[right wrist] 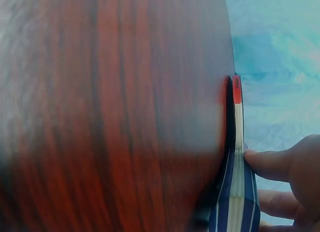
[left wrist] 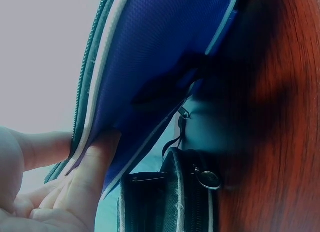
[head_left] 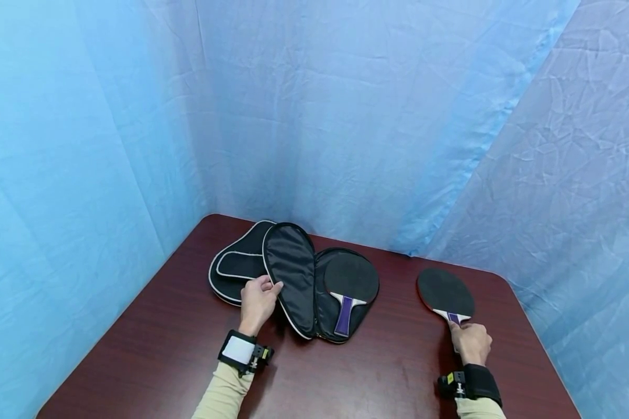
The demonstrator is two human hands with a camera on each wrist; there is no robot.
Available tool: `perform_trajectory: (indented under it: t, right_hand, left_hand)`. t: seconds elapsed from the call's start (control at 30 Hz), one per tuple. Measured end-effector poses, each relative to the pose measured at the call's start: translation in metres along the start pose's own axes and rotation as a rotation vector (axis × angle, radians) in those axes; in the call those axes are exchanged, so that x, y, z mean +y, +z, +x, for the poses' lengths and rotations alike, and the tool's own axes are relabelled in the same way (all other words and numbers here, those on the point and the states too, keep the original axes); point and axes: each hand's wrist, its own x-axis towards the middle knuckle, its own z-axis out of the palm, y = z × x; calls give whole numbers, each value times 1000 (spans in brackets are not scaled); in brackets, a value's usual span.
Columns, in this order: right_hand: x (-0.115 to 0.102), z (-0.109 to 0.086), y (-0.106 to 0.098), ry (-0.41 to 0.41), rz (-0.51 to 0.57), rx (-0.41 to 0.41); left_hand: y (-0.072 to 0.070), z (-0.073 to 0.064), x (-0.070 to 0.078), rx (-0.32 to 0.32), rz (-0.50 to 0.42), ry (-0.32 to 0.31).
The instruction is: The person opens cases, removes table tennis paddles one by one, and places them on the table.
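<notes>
A black table tennis paddle case (head_left: 292, 262) lies opened out, its flap raised along the left side. My left hand (head_left: 259, 299) pinches the white-piped edge of that flap between thumb and fingers; the left wrist view shows the zipper edge (left wrist: 82, 107) in the grip. In the case's right half rests a black-faced paddle (head_left: 351, 276) with a purple and white handle. Over on the right, my right hand (head_left: 472, 343) holds a second paddle (head_left: 445, 291) by its handle, low over the table. The right wrist view shows this paddle edge-on, with fingers against its striped handle (right wrist: 236, 192).
A second black case (head_left: 238, 265) with white piping lies zipped at the left, partly under the raised flap. The dark red wooden table (head_left: 377, 378) has rounded far corners. Light blue curtains (head_left: 346, 116) hang behind it and along both sides.
</notes>
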Motion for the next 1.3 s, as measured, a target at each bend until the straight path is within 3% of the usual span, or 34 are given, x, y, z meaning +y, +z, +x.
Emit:
perform_trajectory:
  t: [0.37,0.63,0.8,0.97,1.3]
  right_hand:
    - [0,-1,0,-13,-11,6]
    - [-20,-15,-2,-159,-22,106]
    - [-49,-30,11,-205,17,47]
    - [-83,-47,37,-284,43,-19]
    - [-155,-93,82,-287,54,-329]
  left_hand:
    - [1,0,-1,-2,9,2]
    - [0,1,0,-19,9,8]
    - [-2,2,-1,-17,19,6]
    - [-3,2,-1,-16,23,12]
    - [-4,1,2,-19,10,29]
